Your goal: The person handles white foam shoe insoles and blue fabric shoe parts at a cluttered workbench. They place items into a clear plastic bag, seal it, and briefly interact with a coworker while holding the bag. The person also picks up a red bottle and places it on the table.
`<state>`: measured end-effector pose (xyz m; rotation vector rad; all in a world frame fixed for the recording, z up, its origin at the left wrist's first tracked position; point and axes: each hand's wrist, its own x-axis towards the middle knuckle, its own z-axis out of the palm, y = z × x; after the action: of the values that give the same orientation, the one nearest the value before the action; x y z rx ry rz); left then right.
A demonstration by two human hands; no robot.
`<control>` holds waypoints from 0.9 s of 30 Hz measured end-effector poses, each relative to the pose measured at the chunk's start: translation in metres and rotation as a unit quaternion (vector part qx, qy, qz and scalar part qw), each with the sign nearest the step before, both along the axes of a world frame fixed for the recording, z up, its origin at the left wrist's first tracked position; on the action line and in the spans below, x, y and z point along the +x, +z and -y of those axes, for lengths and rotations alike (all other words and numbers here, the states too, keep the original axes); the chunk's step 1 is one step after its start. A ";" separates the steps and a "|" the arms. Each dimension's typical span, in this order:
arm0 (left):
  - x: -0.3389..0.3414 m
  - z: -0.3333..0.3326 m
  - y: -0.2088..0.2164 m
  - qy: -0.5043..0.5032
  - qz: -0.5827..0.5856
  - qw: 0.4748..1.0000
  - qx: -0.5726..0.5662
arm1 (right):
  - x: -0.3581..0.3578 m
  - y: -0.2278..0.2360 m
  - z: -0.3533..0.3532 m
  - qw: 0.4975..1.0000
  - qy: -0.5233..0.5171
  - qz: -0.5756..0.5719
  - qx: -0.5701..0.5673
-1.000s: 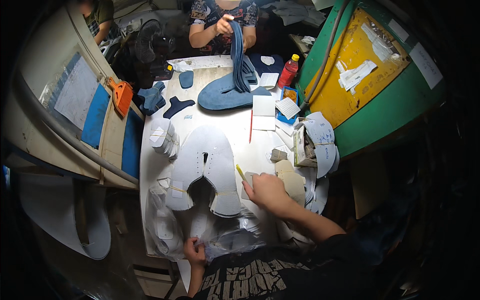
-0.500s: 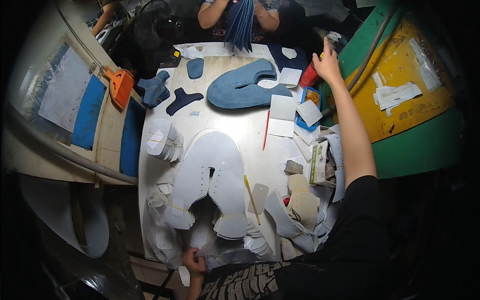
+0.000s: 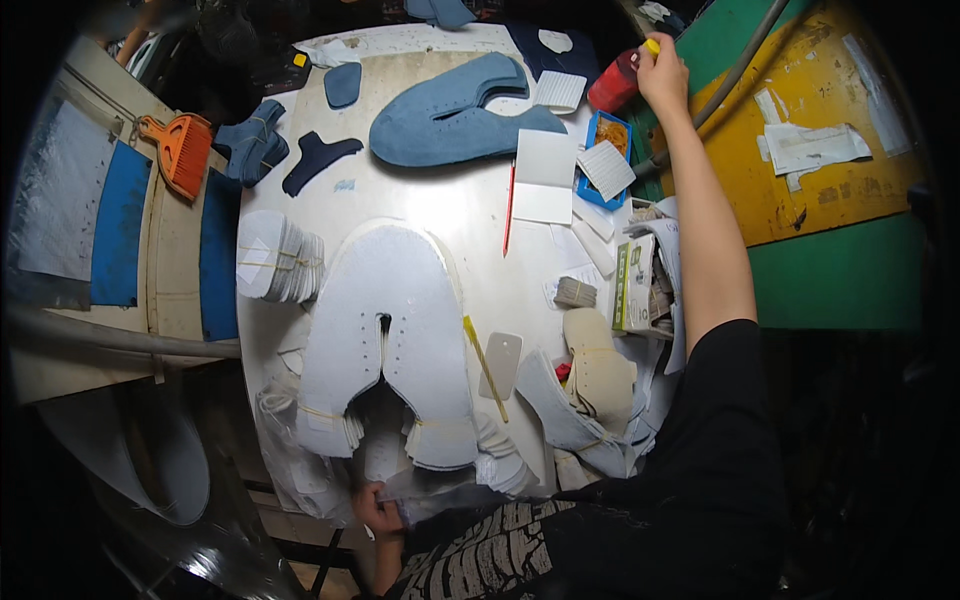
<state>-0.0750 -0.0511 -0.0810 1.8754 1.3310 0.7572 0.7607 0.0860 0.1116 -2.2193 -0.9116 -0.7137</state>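
Note:
At the far right of the table my right hand point(image 3: 662, 78) is closed round the upper end of a red bottle point(image 3: 613, 83), which tilts to the left. A small yellow part shows at its fingers. Low at the near edge, my left hand point(image 3: 378, 510) is closed on a clear plastic bag point(image 3: 435, 488); its fingertips are partly hidden. Just beyond it lies a stack of pale grey horseshoe-shaped shoe uppers point(image 3: 390, 275), with rubber bands round both ends. A similar stack of blue uppers point(image 3: 430, 125) lies farther back.
Banded white pieces point(image 3: 275, 258) stand at the left. A yellow pencil point(image 3: 484, 365), a red pencil point(image 3: 510, 205), a notepad point(image 3: 545, 175), a blue tray point(image 3: 590, 190) and a carton point(image 3: 632, 285) lie at the right. An orange brush point(image 3: 182, 155) hangs on the left cabinet.
My right hand has gone from open fingers beside the red bottle to closing on its upper end. My left hand stays low at the plastic. The view has shifted.

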 end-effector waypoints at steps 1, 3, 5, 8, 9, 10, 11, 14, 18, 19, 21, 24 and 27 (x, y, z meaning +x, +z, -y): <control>0.000 0.000 -0.001 0.002 -0.005 1.000 -0.009 | -0.009 0.014 0.008 1.000 0.017 0.018 0.010; 0.000 -0.002 -0.002 -0.010 0.004 1.000 -0.012 | -0.036 0.042 0.032 0.995 0.072 0.013 0.067; 0.003 -0.005 -0.001 -0.019 0.006 1.000 0.007 | -0.073 0.072 0.058 0.980 0.153 0.010 0.128; 0.009 -0.012 0.002 -0.023 0.020 1.000 0.003 | -0.144 0.122 0.108 0.959 0.214 0.025 0.185; 0.012 -0.014 0.003 -0.027 0.022 0.999 -0.007 | -0.174 0.130 0.124 0.939 0.248 0.043 0.236; 0.014 -0.016 0.006 -0.032 0.031 0.999 -0.016 | -0.203 0.140 0.146 0.940 0.254 0.029 0.226; 0.017 -0.017 0.007 -0.035 0.042 0.998 0.006 | -0.231 0.150 0.166 0.936 0.258 0.013 0.240; 0.022 -0.019 0.013 -0.028 0.033 0.999 0.006 | -0.307 0.163 0.222 0.918 0.264 -0.069 0.287; 0.026 -0.020 0.015 -0.034 0.036 0.999 0.018 | -0.401 0.153 0.297 0.921 0.207 -0.127 0.306; 0.027 -0.020 0.015 -0.037 0.039 0.998 0.019 | -0.415 0.150 0.313 0.917 0.226 -0.126 0.303; 0.026 -0.023 0.012 -0.043 0.037 0.998 -0.003 | -0.437 0.140 0.340 0.923 0.196 -0.114 0.312; 0.024 -0.028 0.009 -0.061 0.032 0.997 -0.023 | -0.468 0.126 0.376 0.910 0.179 -0.158 0.340; 0.023 -0.032 0.009 -0.074 0.020 0.996 -0.038 | -0.489 0.115 0.400 0.865 0.176 -0.236 0.406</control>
<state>-0.0525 -0.0191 -0.0716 1.8648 1.1653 0.6567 0.2720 -0.3142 0.2264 -1.3226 -0.5776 -0.2640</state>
